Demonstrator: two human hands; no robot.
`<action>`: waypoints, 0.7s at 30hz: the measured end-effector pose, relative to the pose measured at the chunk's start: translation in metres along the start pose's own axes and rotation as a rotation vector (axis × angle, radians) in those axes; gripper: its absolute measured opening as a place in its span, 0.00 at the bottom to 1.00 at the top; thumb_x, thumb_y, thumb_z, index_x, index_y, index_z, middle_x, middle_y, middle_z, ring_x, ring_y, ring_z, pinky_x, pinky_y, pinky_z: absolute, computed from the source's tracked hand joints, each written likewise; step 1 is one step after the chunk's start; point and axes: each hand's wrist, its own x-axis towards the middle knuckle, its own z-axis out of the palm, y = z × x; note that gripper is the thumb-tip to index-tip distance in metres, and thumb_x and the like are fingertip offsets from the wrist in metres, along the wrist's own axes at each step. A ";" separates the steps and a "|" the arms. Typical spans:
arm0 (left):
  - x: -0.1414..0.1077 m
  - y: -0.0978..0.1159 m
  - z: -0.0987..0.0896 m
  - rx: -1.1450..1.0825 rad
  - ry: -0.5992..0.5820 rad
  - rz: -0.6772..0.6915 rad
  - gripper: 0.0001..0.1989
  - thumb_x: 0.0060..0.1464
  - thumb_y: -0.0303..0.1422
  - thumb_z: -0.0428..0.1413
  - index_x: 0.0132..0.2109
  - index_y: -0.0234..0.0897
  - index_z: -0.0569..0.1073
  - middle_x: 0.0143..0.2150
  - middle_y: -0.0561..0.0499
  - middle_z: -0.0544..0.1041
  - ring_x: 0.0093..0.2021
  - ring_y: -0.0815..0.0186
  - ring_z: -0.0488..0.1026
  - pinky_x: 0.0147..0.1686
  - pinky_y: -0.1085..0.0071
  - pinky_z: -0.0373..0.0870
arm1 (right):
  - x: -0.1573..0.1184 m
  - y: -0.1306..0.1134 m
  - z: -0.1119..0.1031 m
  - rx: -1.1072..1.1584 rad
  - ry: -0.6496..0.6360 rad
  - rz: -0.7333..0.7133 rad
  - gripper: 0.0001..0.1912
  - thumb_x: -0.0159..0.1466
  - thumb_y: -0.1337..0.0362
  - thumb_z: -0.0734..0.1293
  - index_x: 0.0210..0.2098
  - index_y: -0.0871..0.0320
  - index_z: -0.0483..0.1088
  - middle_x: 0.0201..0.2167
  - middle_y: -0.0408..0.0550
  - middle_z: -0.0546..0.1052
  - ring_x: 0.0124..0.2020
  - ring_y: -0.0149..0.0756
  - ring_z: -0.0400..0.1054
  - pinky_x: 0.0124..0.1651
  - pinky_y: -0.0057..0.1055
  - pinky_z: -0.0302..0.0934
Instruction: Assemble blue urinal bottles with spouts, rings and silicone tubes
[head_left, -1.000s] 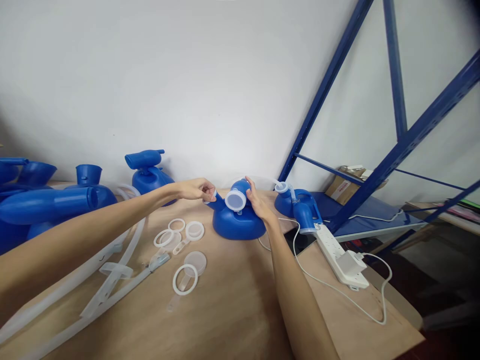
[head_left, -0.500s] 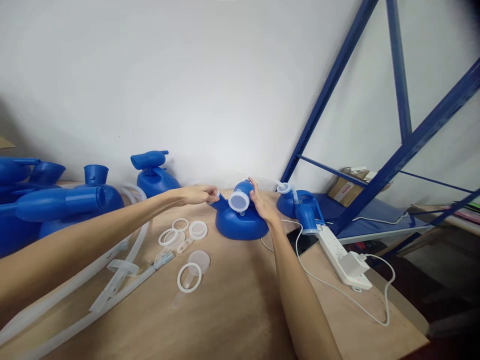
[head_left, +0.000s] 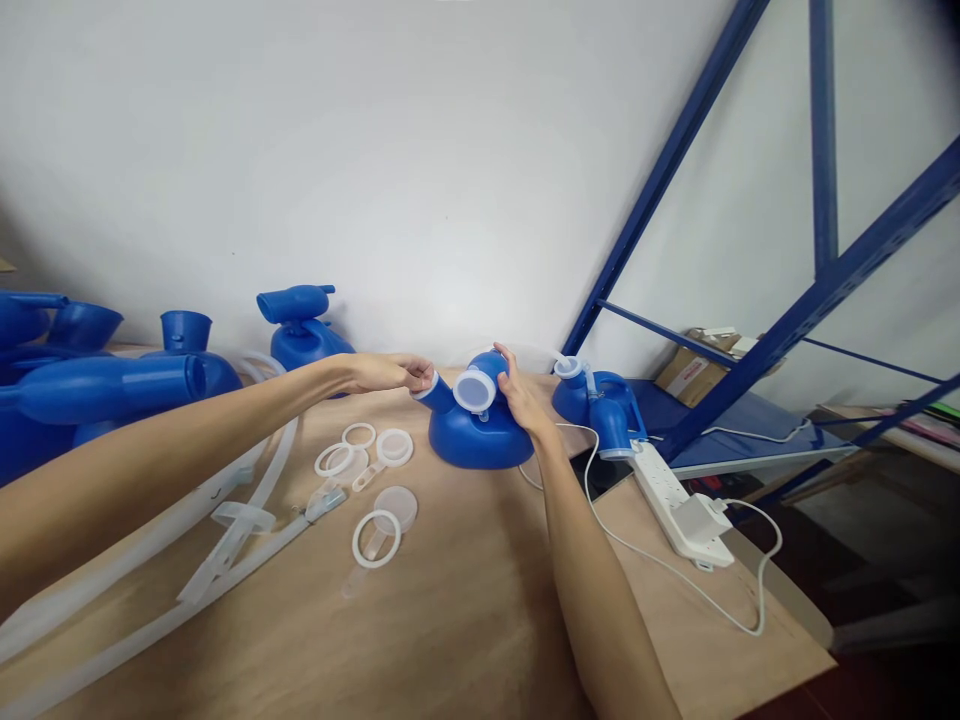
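A blue plastic urinal bottle (head_left: 480,441) stands on the table before me. My left hand (head_left: 401,374) has its fingers pinched at the white ring cap (head_left: 424,387) on the mouth of the bottle's slanted neck. My right hand (head_left: 521,390) is curled against the far right side of the blue funnel-shaped piece (head_left: 491,364) on top of the bottle. That piece carries a translucent white lid (head_left: 475,391) facing me. Part of the neck's rim is hidden behind my left fingertips.
White rings (head_left: 376,539) and translucent lids (head_left: 394,447) lie left of centre, beside long clear tubes (head_left: 217,592). Several blue bottles (head_left: 304,340) stand at the left. Another lidded bottle (head_left: 613,425), a power strip (head_left: 679,510) with a cable and a blue shelf frame (head_left: 660,190) are right.
My left fingers have shifted slightly around the neck's mouth, and the white cap's edge now shows around it. The right hand stays on the funnel piece. The view has tilted slightly.
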 end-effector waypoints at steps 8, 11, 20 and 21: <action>0.017 0.002 0.013 -0.059 0.188 -0.159 0.11 0.43 0.39 0.63 0.29 0.35 0.73 0.30 0.49 0.74 0.36 0.61 0.70 0.40 0.65 0.67 | -0.003 -0.005 0.001 -0.016 0.007 0.019 0.51 0.66 0.27 0.51 0.76 0.52 0.45 0.78 0.52 0.50 0.78 0.51 0.44 0.78 0.52 0.37; 0.025 -0.001 0.018 -0.056 0.267 -0.219 0.11 0.43 0.39 0.63 0.30 0.36 0.73 0.30 0.48 0.75 0.36 0.60 0.71 0.39 0.65 0.68 | -0.003 -0.005 0.001 -0.023 0.005 0.025 0.52 0.65 0.26 0.51 0.77 0.52 0.44 0.77 0.53 0.51 0.78 0.53 0.45 0.78 0.53 0.38; 0.028 -0.011 0.029 -0.037 0.370 -0.197 0.14 0.45 0.43 0.63 0.29 0.38 0.70 0.28 0.50 0.73 0.37 0.59 0.69 0.38 0.66 0.65 | -0.004 -0.009 0.001 -0.019 0.015 0.011 0.52 0.66 0.27 0.51 0.76 0.55 0.46 0.77 0.55 0.51 0.78 0.51 0.45 0.78 0.51 0.37; 0.028 -0.011 0.030 -0.042 0.361 -0.186 0.14 0.45 0.42 0.63 0.28 0.38 0.70 0.27 0.51 0.72 0.36 0.60 0.69 0.38 0.66 0.65 | -0.004 -0.009 0.002 -0.019 0.014 0.008 0.52 0.66 0.27 0.51 0.76 0.54 0.46 0.77 0.54 0.52 0.78 0.51 0.45 0.79 0.51 0.37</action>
